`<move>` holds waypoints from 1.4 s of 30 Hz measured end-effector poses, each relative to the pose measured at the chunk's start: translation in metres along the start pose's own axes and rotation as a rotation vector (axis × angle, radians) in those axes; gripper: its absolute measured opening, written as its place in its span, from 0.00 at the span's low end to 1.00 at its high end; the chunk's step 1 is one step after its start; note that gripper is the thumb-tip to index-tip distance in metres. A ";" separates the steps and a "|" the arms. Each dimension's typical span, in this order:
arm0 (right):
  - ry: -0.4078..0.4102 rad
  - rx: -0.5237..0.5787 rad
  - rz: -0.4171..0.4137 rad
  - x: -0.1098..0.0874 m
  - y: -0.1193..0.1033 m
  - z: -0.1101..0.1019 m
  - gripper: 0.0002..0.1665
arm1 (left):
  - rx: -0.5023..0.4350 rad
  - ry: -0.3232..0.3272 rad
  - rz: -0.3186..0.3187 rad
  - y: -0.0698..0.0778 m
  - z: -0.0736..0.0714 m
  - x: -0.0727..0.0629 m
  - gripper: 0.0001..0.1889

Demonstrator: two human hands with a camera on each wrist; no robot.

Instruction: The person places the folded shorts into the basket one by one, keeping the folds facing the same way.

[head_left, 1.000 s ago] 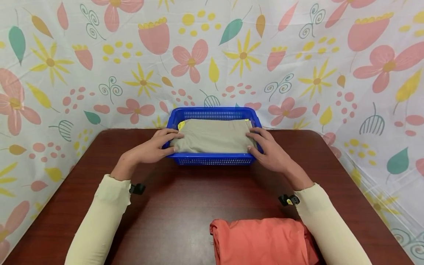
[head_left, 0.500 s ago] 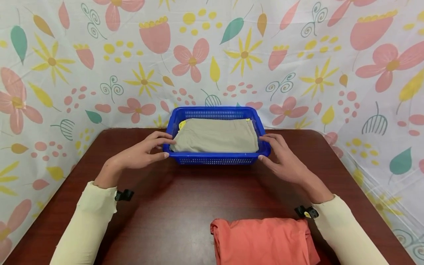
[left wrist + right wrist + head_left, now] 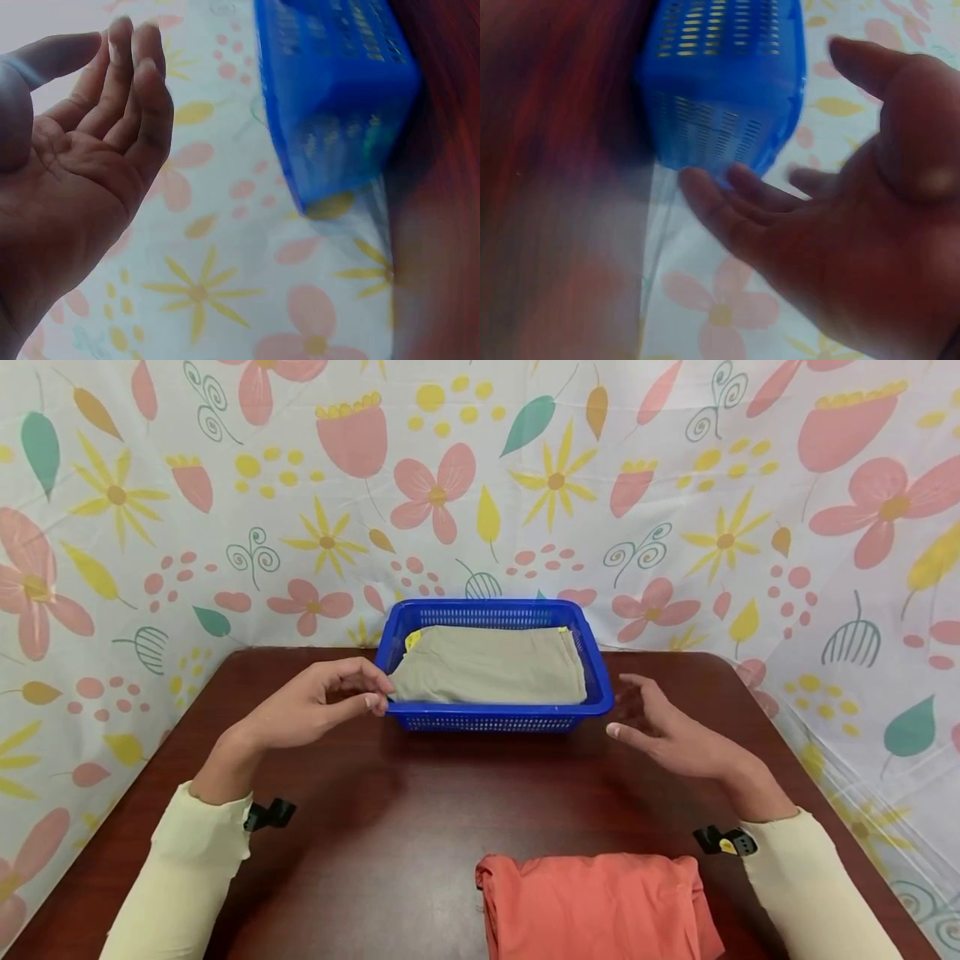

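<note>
A blue plastic basket (image 3: 487, 710) with perforated walls stands at the back of the table. A folded khaki cloth garment (image 3: 491, 664) lies inside it, with a bit of yellow at its left corner. My left hand (image 3: 311, 702) overlaps the basket's front left corner in the head view. In the left wrist view that hand (image 3: 90, 157) is apart from the basket, its fingers loosely bent around nothing. To the right of the basket, my right hand (image 3: 667, 727) hangs with relaxed fingers and holds nothing. A folded red-orange garment (image 3: 592, 906) lies near the table's front edge.
The dark brown wooden table (image 3: 420, 810) reaches back to a white cloth backdrop (image 3: 255, 485) with flower and leaf prints. Each wrist wears a small black camera, the left camera (image 3: 270, 814) and the right camera (image 3: 726, 841).
Both hands have let go of the khaki garment and drawn outward and toward me, the right one farther from the basket. Garment and basket stay in place; so does the red-orange garment.
</note>
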State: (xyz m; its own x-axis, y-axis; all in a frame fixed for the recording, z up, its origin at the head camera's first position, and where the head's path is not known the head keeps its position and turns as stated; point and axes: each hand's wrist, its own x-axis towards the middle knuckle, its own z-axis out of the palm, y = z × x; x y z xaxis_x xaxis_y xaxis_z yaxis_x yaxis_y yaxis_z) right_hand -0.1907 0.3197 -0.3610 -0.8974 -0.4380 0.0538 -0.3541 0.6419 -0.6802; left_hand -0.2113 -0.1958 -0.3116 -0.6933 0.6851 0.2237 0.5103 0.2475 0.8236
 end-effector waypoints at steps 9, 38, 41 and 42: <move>-0.207 -0.101 0.019 -0.012 -0.001 -0.004 0.23 | 0.015 -0.252 -0.027 0.015 0.038 0.000 0.08; -0.622 0.081 0.102 -0.019 -0.017 0.010 0.09 | 0.188 -0.466 -0.230 0.002 0.141 0.013 0.28; -0.650 0.100 0.159 -0.020 -0.018 0.014 0.08 | 0.184 -0.475 -0.233 0.002 0.147 0.013 0.27; -0.660 0.107 0.182 -0.020 -0.019 0.015 0.08 | 0.187 -0.478 -0.228 0.002 0.150 0.013 0.26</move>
State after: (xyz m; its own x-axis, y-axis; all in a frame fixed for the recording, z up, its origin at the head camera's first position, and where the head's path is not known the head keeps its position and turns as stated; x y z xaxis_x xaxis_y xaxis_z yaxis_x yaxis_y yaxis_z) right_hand -0.1621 0.3073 -0.3603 -0.5802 -0.6422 -0.5009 -0.1548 0.6908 -0.7063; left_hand -0.1430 -0.0839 -0.3848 -0.5108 0.8236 -0.2467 0.4859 0.5133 0.7074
